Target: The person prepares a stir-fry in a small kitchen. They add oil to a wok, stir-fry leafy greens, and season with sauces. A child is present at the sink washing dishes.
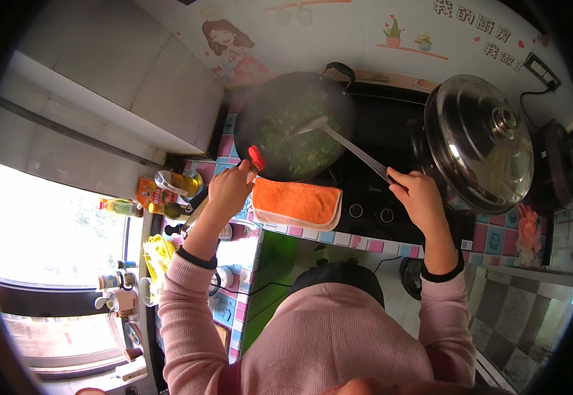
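My left hand point(231, 190) grips a small bottle with a red cap point(256, 157), held at the near left rim of a dark wok point(294, 168); most of the bottle is hidden by the fingers. Chopped green vegetables point(301, 140) lie in the wok under rising steam. In my right hand point(417, 196) is the handle end of a metal spatula point(355, 148). Its blade rests over the greens. A folded orange cloth point(296, 202) lies at the counter's front edge, just right of my left hand.
A large lidded steel pot point(484, 143) stands at right on the black gas stove point(382, 190). Left of my arm are an oil jug point(185, 183), bottles point(168, 210) and a yellow basket point(158, 254). Pink gloves point(528, 232) hang at the right. A window point(54, 222) is at left.
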Motion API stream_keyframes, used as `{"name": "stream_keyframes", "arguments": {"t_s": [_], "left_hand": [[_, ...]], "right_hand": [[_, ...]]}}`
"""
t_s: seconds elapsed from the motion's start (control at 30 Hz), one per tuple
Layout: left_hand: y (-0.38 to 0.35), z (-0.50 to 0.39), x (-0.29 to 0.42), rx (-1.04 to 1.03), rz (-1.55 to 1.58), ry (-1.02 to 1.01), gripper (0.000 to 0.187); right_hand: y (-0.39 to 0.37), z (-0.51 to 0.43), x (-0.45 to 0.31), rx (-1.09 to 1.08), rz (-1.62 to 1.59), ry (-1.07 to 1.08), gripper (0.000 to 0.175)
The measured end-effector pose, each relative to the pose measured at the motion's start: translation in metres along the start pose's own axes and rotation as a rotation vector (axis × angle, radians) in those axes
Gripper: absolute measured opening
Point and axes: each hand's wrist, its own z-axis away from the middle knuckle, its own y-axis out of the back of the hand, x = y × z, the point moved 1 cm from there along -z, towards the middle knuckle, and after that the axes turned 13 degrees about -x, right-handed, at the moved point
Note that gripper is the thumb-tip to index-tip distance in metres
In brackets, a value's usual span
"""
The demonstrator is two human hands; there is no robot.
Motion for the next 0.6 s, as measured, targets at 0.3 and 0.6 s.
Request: {"name": "stream_keyframes", "arguments": {"t_s": [0.3, 0.6], "left_hand": [[-0.006, -0.011, -0.005, 0.009, -0.113, -0.034, 0.039], [-0.005, -0.013, -0.007, -0.019, -0.17, -0.014, 0.043]], "right_hand": [[-0.002, -0.005, 0.006, -0.009, -0.055, 0.004, 0.032], [-0.007, -0.01, 0.006, 0.045, -0.09, 0.027, 0.033]]}}
